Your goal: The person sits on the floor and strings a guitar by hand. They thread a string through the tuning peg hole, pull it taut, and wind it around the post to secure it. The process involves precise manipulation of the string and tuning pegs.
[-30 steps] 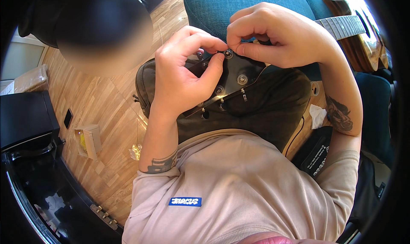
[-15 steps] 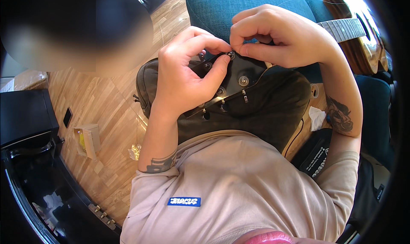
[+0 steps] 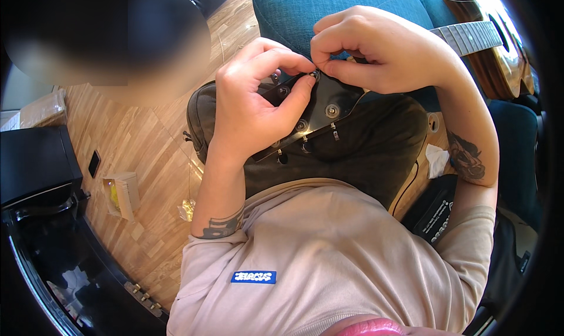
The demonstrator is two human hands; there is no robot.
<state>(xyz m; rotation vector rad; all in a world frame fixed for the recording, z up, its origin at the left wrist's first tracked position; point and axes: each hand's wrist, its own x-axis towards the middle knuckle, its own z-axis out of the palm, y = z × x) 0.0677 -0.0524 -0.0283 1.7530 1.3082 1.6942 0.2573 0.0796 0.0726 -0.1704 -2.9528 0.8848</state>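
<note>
My left hand (image 3: pixel 258 101) pinches at a silver tuning post (image 3: pixel 315 75) near the top edge of a black guitar headstock (image 3: pixel 341 98); thumb and index tip touch there. My right hand (image 3: pixel 382 54) is curled just right of it, thumb and index tip together, close to the post; what they hold is too small to make out. The headstock has silver bushings (image 3: pixel 332 110) and pegs along its lower edge (image 3: pixel 336 135). It rests over my dark olive-clad leg (image 3: pixel 370 154), partly hidden by my hands.
A blue upholstered seat (image 3: pixel 294 13) is behind, with an acoustic guitar (image 3: pixel 493 71) at right. On the wooden floor lie a phone (image 3: pixel 94 164), a small open carton (image 3: pixel 123 195) and white tissue (image 3: pixel 437 160). A black open case (image 3: pixel 76 259) is left, a blurred dark shape (image 3: pixel 141 30) upper left.
My hands shifted slightly right by the middle frame and my right hand has since moved slightly back left. Both stay pinched at the same spot on the headstock.
</note>
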